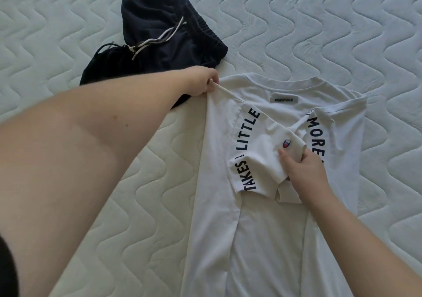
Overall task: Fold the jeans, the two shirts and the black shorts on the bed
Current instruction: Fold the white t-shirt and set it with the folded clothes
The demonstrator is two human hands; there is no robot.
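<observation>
— Head cam, quick rundown: where's the white shirt point(269, 216)?

— Flat on the bed point(342, 33), centre-right, collar at the far end, both sides folded in w/ black lettering showing.

— Left hand point(202, 83)?

— Grip is closed, pinching the shirt's left shoulder edge, right by the collar.

— Right hand point(304, 167)?

— Grasping the folded-in sleeve point(262, 157) mid-chest; thumb on top near a small red-blue logo point(285, 143), fingers curled under the fabric.

— Black shorts point(159, 38)?

— Crumpled heap far left of the shirt, touching the bed, not folded. Light drawstring point(157, 37) lies across them. Left forearm passes over their near edge.

— Jeans, 2nd shirt?

— Can't tell, not in shot.
</observation>
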